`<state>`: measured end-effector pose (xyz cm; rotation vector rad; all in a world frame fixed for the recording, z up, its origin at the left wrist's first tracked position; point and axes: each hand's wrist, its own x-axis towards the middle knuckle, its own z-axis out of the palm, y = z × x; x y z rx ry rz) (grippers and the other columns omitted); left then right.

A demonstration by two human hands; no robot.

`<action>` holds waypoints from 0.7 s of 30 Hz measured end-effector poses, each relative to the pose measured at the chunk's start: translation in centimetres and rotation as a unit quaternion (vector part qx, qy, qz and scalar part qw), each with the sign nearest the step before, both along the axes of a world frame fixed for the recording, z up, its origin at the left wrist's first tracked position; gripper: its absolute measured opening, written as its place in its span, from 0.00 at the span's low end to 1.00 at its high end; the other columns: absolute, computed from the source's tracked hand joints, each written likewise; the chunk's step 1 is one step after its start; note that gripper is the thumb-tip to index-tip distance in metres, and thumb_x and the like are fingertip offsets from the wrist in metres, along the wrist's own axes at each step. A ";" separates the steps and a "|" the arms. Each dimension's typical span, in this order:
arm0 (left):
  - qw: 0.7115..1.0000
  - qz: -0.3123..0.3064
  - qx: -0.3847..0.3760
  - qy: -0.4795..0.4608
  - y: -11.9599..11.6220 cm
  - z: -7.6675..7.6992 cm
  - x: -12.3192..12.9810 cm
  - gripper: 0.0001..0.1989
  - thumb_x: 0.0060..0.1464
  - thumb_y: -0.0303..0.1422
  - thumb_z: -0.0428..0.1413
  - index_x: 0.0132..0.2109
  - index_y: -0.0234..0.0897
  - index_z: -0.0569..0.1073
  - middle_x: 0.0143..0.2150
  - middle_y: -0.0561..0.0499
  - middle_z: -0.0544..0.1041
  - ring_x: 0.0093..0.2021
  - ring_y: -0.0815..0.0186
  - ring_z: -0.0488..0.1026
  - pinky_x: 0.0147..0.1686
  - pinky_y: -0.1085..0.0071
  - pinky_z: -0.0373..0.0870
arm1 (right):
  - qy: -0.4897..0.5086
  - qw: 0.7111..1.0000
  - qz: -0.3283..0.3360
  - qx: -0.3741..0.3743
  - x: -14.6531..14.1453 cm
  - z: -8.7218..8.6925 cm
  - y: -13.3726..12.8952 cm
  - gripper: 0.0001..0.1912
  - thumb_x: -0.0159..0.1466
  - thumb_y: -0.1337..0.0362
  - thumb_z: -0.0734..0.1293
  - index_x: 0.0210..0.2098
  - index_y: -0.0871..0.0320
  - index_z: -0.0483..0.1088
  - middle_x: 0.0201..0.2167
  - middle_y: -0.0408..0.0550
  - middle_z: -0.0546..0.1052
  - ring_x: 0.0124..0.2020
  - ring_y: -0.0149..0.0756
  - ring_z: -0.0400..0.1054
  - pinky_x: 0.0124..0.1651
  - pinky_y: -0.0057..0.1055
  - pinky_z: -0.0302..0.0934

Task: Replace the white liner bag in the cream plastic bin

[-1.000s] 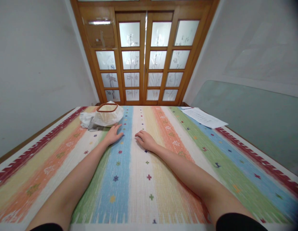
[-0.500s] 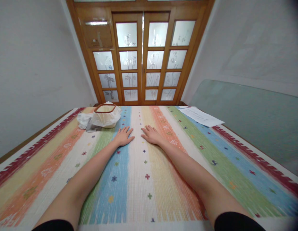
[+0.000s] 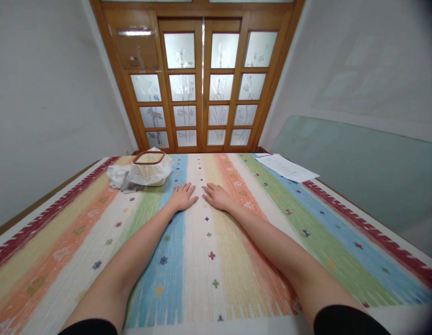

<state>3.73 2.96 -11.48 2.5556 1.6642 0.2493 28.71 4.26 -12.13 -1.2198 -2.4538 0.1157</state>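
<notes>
Both forearms stretch forward over a striped, colourful tablecloth point(image 3: 198, 242). My left hand point(image 3: 182, 197) lies palm down on the blue and white stripes, fingers spread, holding nothing. Close beside it, my right hand point(image 3: 217, 196) rests flat on the white and yellow stripes with its fingers apart and nothing in it. A narrow strip of white cloth shows between the two hands. The nearest thing to my left hand is a bin with a brown rim point(image 3: 149, 158), lined with a white plastic bag point(image 3: 151, 173), standing farther back on the left.
Printed paper sheets point(image 3: 287, 168) lie at the back right of the table. Beyond the far edge stand wooden doors point(image 3: 205, 72) with frosted panes. Walls rise at both sides; a pale green panel point(image 3: 348, 163) runs along the right.
My left hand has slid slightly to the right, nearer my right hand. The whole view has shifted a little; both hands stay flat on the cloth.
</notes>
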 end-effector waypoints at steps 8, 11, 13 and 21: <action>0.998 -0.056 0.005 -0.024 -1.7 -0.4 -0.2 0.33 0.69 0.52 0.46 0.75 0.46 0.60 0.78 0.43 0.56 0.78 0.47 0.51 0.74 0.43 0.45 | -0.016 1.000 0.023 -0.005 0.5 0.5 -1.2 0.24 0.76 0.54 0.60 0.65 0.57 0.69 0.68 0.62 0.68 0.70 0.50 0.60 0.69 0.50 0.54; 0.999 -0.047 0.009 -0.026 -1.7 0.0 -0.2 0.32 0.69 0.51 0.45 0.74 0.45 0.62 0.78 0.43 0.57 0.77 0.47 0.53 0.74 0.43 0.48 | -0.021 1.000 0.013 -0.008 0.2 0.7 -1.9 0.24 0.77 0.53 0.59 0.65 0.58 0.69 0.67 0.63 0.69 0.69 0.52 0.61 0.69 0.53 0.55; 0.999 -0.031 0.013 -0.020 -1.6 0.2 -0.3 0.31 0.70 0.51 0.45 0.73 0.45 0.63 0.77 0.43 0.58 0.77 0.47 0.54 0.74 0.42 0.48 | -0.031 0.999 0.021 -0.011 0.0 0.9 -2.3 0.25 0.77 0.51 0.57 0.66 0.57 0.68 0.68 0.62 0.67 0.71 0.53 0.59 0.69 0.55 0.54; 1.000 0.016 -0.011 0.020 -1.3 0.0 -1.1 0.37 0.67 0.58 0.43 0.76 0.47 0.57 0.80 0.45 0.52 0.79 0.44 0.47 0.74 0.38 0.43 | -0.067 0.996 0.048 -0.036 -0.5 1.0 -2.5 0.32 0.77 0.46 0.53 0.73 0.57 0.60 0.75 0.61 0.57 0.77 0.52 0.48 0.74 0.54 0.47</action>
